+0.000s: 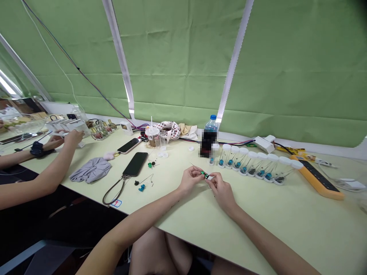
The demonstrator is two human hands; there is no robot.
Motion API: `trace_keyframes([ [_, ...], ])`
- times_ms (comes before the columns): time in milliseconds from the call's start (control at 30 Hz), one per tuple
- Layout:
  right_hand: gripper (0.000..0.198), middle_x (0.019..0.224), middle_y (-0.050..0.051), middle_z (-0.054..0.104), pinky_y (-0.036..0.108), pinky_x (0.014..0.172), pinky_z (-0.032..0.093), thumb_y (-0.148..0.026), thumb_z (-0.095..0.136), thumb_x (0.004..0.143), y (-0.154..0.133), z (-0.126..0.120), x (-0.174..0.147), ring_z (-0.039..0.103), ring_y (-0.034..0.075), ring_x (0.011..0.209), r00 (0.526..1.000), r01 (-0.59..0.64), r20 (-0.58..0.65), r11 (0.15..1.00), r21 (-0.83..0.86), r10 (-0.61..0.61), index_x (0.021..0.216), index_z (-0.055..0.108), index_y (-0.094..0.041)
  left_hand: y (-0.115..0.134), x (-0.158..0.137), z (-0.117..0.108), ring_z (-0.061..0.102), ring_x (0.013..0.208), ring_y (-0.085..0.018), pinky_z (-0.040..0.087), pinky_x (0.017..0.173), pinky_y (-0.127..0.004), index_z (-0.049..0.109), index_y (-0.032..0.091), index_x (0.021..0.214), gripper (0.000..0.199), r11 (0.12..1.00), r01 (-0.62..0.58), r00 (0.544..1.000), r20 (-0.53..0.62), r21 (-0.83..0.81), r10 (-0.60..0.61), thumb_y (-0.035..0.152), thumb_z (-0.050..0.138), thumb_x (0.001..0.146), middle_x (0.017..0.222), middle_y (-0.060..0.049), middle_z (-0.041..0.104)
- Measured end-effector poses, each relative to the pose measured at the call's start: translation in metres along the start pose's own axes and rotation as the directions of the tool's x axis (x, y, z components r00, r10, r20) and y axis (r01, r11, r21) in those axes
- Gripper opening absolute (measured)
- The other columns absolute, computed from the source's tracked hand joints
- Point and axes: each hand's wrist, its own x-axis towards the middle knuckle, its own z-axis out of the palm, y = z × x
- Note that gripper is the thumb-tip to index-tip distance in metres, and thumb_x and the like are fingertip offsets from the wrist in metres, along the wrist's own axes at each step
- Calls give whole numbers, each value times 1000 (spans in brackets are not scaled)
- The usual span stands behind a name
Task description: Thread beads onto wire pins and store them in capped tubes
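My left hand (189, 180) pinches a small green part (203, 173) with a thin wire sticking out beyond the fingers. My right hand (223, 191) is closed on a small white piece (210, 177) that meets the green part, with something black between them. Both hands are close together above the table; the fingers hide much of the pieces. To the left on the table lie a blue part (142, 187) with thin wires, a black knob (136, 183), and a green part (150, 165) beside another black piece. Several clear tubes with white caps (248, 151) stand in a row beyond my right hand.
A phone (135, 164) with a strap, another phone (129, 145) and a grey cloth (91, 169) lie left. A cup (153, 136) and a bottle (211, 124) stand at the back. An orange power strip (318, 179) lies right. A co-worker's hands (73, 138) work far left.
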Motion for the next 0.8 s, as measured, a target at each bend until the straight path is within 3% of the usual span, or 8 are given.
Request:
trace_keyframes([
  [233, 25, 73, 2, 67, 25, 55, 39, -41, 33, 92, -3, -2, 0, 60, 17, 56, 1000, 0, 26, 999, -34, 1, 96, 48, -21, -2, -1, 1, 63, 73, -15, 48, 74, -30, 58, 13, 84, 26, 1000, 7, 999, 51, 20, -8, 27, 72, 67, 79, -7, 67],
  [600, 32, 61, 0, 62, 24, 54, 37, -44, 28, 94, -1, -3, 0, 59, 17, 52, 999, 8, 53, 998, -70, -5, 87, 49, -22, -3, 0, 0, 64, 75, -16, 48, 76, -32, 59, 13, 83, 25, 1000, 9, 999, 48, 22, -10, 25, 74, 65, 79, -7, 67],
  [800, 28, 66, -1, 65, 25, 56, 38, -46, 34, 92, 1, -1, 0, 59, 18, 54, 1000, 6, 23, 998, -63, -5, 99, 46, -21, -3, 0, -2, 63, 69, -14, 47, 72, -29, 59, 13, 84, 27, 1000, 13, 1000, 19, 2, -13, 26, 73, 66, 75, -5, 66],
])
